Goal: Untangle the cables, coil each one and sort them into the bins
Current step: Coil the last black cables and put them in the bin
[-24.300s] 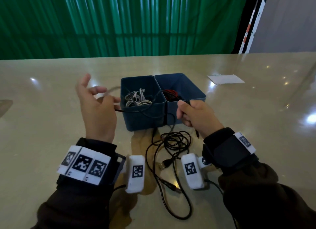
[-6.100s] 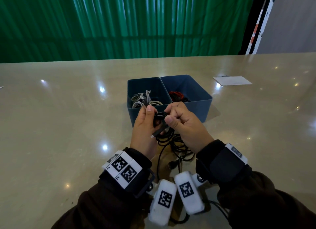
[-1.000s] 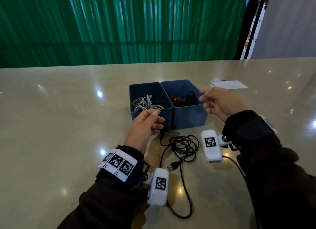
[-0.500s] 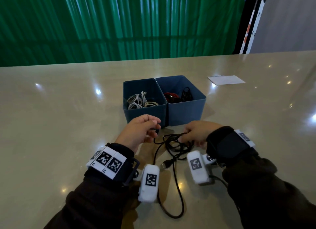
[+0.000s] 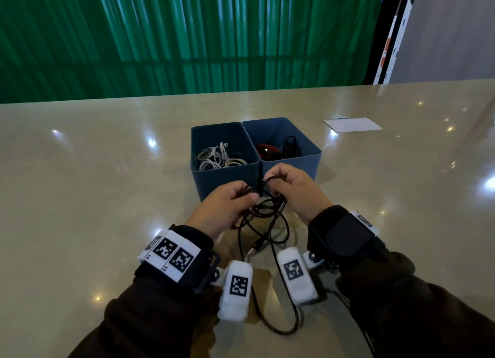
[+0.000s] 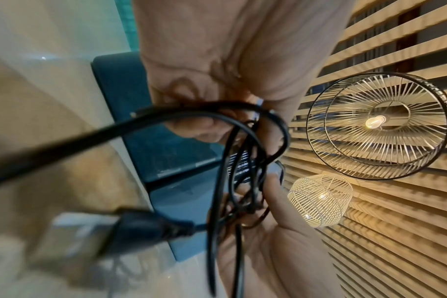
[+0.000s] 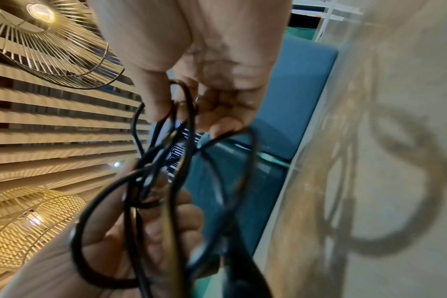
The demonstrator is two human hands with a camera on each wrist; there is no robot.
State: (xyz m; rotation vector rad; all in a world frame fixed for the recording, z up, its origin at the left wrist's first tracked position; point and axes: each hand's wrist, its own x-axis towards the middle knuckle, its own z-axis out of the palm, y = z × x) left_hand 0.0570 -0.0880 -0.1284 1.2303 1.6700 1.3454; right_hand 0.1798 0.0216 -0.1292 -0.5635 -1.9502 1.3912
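A tangled black cable [image 5: 268, 210] hangs between my hands just in front of two blue bins. My left hand [image 5: 249, 195] pinches its strands from the left, and my right hand [image 5: 273, 177] pinches a loop at the top. The cable's tail drops to the table and curls between my wrists, with a USB plug [image 5: 256, 247] dangling. In the left wrist view the cable [image 6: 232, 161] bunches between the fingers of both hands, the plug [image 6: 140, 227] blurred in front. The right wrist view shows the same loops [image 7: 179, 161]. The left bin [image 5: 214, 181] holds white cables [image 5: 219, 158]. The right bin [image 5: 310, 165] holds red and black coils [image 5: 278, 149].
A white sheet of paper [image 5: 352, 124] lies on the glossy beige table [image 5: 107, 197] at the back right. A green curtain hangs behind the table's far edge. Wire lamps on a slatted ceiling show in both wrist views.
My right hand came back from the right bin, where a black coil now lies. Both hands took the black cable and raised its tangle off the table.
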